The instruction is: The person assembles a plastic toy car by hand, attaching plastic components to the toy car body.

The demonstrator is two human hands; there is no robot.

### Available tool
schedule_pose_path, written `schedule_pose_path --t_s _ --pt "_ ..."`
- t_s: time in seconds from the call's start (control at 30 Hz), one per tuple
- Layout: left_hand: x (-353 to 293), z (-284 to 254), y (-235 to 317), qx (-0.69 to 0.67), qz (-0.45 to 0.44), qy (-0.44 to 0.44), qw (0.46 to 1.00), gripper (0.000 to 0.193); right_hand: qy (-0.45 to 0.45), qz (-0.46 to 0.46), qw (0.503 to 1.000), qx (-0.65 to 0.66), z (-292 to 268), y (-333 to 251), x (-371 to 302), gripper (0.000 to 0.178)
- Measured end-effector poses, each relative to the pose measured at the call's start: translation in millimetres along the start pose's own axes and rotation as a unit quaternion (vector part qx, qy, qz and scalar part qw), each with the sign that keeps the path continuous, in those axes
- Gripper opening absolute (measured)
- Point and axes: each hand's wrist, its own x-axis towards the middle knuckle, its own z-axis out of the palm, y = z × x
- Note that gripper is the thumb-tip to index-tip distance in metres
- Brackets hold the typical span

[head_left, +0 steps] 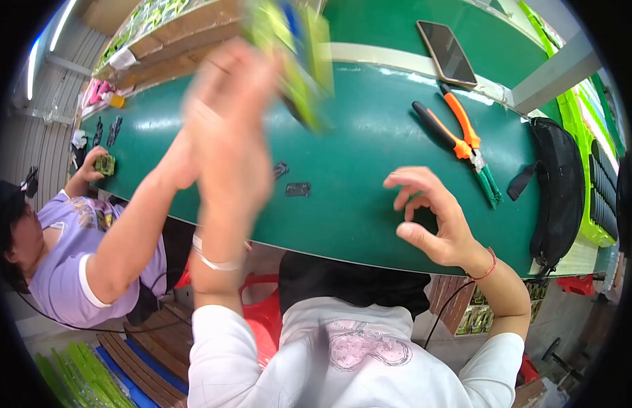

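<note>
My left hand (238,153) is raised over the left-middle of the table, smeared by motion, and the co-worker's arm overlaps it. Beside the blurred fingers is a bright green and blue package (299,64), also smeared; whose fingers touch it is unclear. Hovering above the table's front part, my right hand (438,221) holds nothing, its fingers loosely curled and apart from the thumb. Between my hands lie a small flat black piece (297,190) and a crumpled dark piece (280,168). Pliers (469,143) with orange and black handles and green-covered jaws rest beyond my right hand.
A phone (446,54) lies on the ledge at the back. At right is a black pouch (557,194) with a strap. A co-worker in purple (85,251) sits at left, one hand on a small green item (105,164). Cardboard boxes (173,44) stand back left.
</note>
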Motion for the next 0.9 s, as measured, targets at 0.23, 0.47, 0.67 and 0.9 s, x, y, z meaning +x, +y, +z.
schedule_pose_path --t_s 0.23,0.47,0.67,0.9 --pt "-117.5 100.9 71.8 -0.612 -0.259 0.001 0.747 0.057 0.184 -0.197 0.939 -0.214 26.8 -4.4 2.3 0.049" --pt "-109.3 29.8 25.2 0.056 0.027 -0.060 0.996 0.028 0.215 -0.255 0.892 -0.304 14.1 1.9 5.8 0.037" --pt "-106.9 4.9 2.7 0.215 0.006 -0.113 0.970 0.025 0.195 -0.250 0.870 -0.377 22.0 4.6 7.4 0.035" --pt "-112.3 12.1 3.1 0.182 -0.020 -0.046 0.982 0.023 0.140 -0.250 0.903 -0.320 27.0 12.2 7.5 0.031"
